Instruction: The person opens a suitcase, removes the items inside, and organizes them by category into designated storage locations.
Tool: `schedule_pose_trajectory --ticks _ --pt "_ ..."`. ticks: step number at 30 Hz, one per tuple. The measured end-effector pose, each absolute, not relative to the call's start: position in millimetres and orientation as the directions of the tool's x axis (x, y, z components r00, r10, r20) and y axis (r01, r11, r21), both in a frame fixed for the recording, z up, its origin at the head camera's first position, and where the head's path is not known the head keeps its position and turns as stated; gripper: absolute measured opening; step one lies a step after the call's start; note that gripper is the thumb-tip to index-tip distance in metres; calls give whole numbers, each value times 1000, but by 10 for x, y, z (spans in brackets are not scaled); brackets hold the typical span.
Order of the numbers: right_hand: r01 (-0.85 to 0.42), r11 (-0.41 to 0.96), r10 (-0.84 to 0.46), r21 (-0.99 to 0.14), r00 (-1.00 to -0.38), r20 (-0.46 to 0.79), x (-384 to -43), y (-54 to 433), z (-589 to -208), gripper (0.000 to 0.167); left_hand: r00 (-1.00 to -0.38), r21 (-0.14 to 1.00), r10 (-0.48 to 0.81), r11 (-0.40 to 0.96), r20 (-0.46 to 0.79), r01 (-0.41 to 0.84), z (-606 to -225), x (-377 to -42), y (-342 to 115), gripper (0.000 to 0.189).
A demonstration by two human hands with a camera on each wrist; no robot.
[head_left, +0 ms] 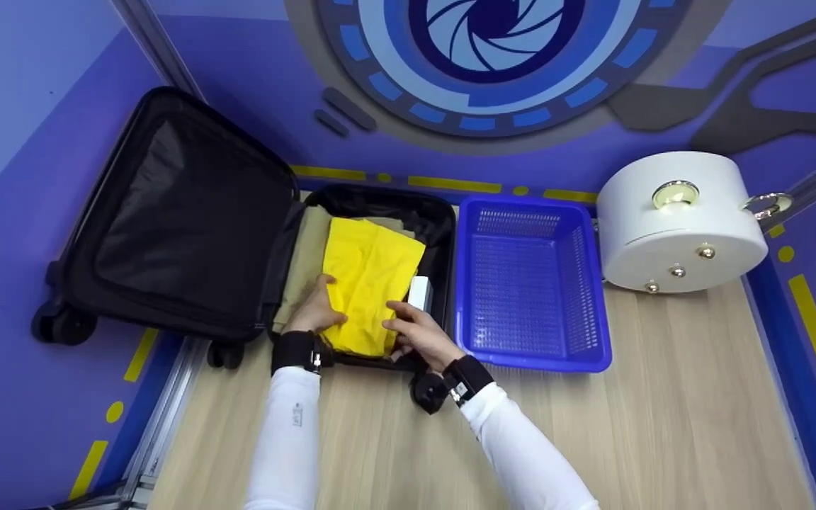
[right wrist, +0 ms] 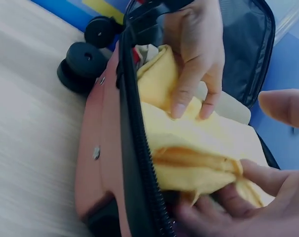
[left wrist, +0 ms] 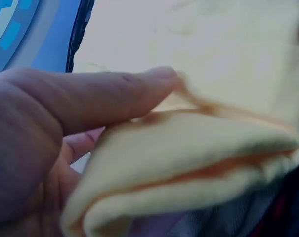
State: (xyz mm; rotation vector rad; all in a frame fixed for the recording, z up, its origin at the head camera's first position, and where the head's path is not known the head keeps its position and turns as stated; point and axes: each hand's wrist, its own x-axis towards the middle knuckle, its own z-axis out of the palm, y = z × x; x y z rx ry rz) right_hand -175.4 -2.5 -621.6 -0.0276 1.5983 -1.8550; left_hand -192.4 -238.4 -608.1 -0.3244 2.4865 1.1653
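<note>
A folded yellow garment (head_left: 372, 269) lies on khaki folded cloth (head_left: 305, 248) inside an open suitcase (head_left: 443, 234) with a black lining. At the garment's left near side, my left hand (head_left: 316, 312) has its thumb on top and other fingers under the fold; the left wrist view shows this pinch. On the right near side my right hand (head_left: 422, 336) holds the garment's edge (right wrist: 198, 173), some fingers below it and one raised away. A white box (head_left: 419, 292) stands beside the garment, partly covered by the right hand. Some right fingers are blurred.
The suitcase lid (head_left: 188, 219) leans open at the left, and a suitcase wheel (head_left: 428, 391) juts out near my right wrist. Right of the case stands a blue plastic basket (head_left: 532, 361). A white rounded case with gold knobs (head_left: 677, 227) stands farther right on the wooden surface (head_left: 677, 397).
</note>
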Motion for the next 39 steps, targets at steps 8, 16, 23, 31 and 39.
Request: schedule_pose_trajectory --ticks 8,16,23,31,39 --pt "528 -11 -514 -849 -732 -448 -1804 -79 -6195 74 -894 530 -160 756 -418 -384 -6069 -1907 -2274 95" --pt "511 -22 -532 -859 -734 -423 -1810 -25 -6166 68 -931 598 -94 743 -353 -301 -6054 -1934 -2288 53" --pt "440 -65 -483 -896 -799 -357 -1783 32 -6167 64 -908 606 -108 712 -405 -355 -6027 -1994 -2287 66" --pt "332 4 -406 -943 -861 -305 -1787 14 -6193 66 -902 698 9 637 -431 -327 -6151 -1939 -2316 77" --pt "265 -179 -311 -947 -929 -201 -1921 157 -5915 72 -948 828 26 495 -317 -264 -5783 -1909 -2234 65"
